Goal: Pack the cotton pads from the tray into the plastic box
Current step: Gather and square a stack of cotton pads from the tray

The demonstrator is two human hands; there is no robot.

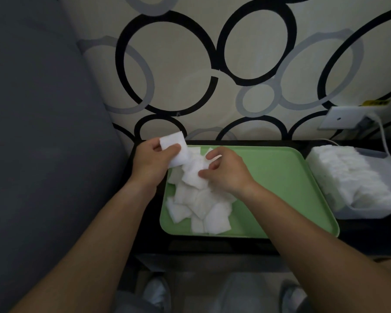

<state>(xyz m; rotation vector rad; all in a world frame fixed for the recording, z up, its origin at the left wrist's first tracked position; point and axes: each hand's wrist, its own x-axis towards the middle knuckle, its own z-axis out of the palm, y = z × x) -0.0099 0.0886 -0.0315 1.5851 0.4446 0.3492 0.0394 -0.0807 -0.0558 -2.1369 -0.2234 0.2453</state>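
A green tray (280,181) lies on a dark table, with a loose heap of white square cotton pads (201,206) on its left half. My left hand (151,161) hovers over the tray's far left corner, shut on a small stack of cotton pads (175,146) held between thumb and fingers. My right hand (226,170) rests on the top of the heap, its thumb and fingers pinching one pad (193,177). To the right of the tray stands the clear plastic box (370,211), filled with rows of packed pads (348,170).
A grey sofa (43,132) fills the left side. A circle-patterned wall (212,64) rises behind the table, with a white socket (345,117) and a white cable (384,136) running past the box. Shoes show below the table's front edge.
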